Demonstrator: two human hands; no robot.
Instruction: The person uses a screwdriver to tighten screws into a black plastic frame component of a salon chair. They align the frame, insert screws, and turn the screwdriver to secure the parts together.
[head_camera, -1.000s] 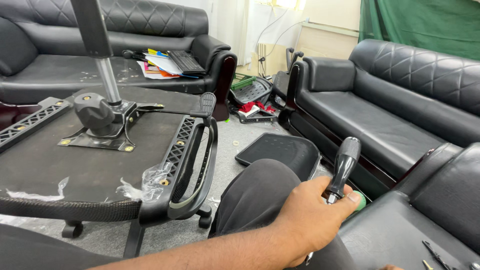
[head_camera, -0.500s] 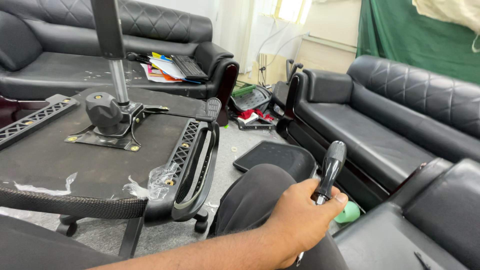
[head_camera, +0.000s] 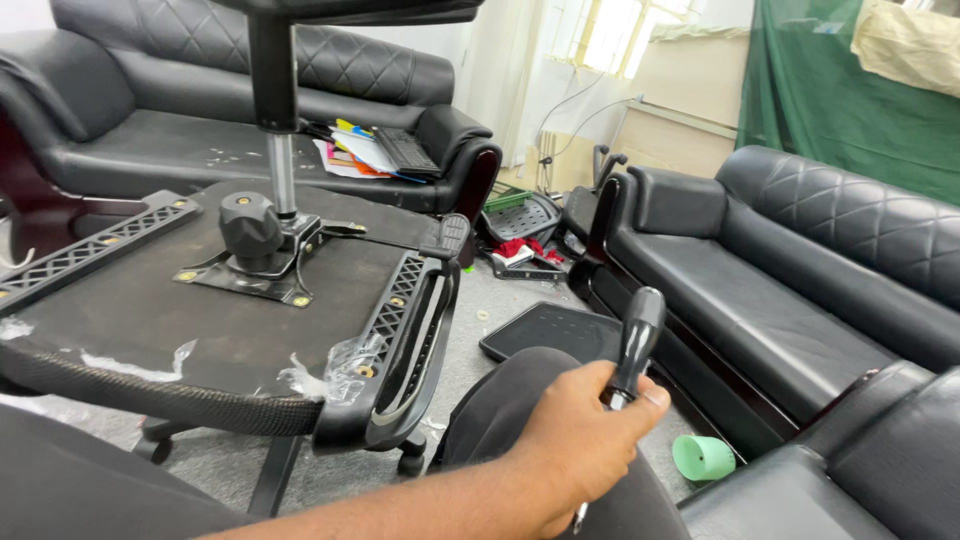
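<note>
One hand (head_camera: 580, 440) reaching in from lower left, which hand cannot be told, fingers closed round a black-handled screwdriver (head_camera: 632, 352), handle upright above the knee (head_camera: 540, 385), upturned office chair (head_camera: 240, 320) just left, green cup (head_camera: 703, 457) on the floor.

Single head cam, angled down and forward over wearer's lap. Close on the upturned chair seat (head_camera: 200, 320) at left; black sofa (head_camera: 800, 290) further right. No second view.
</note>
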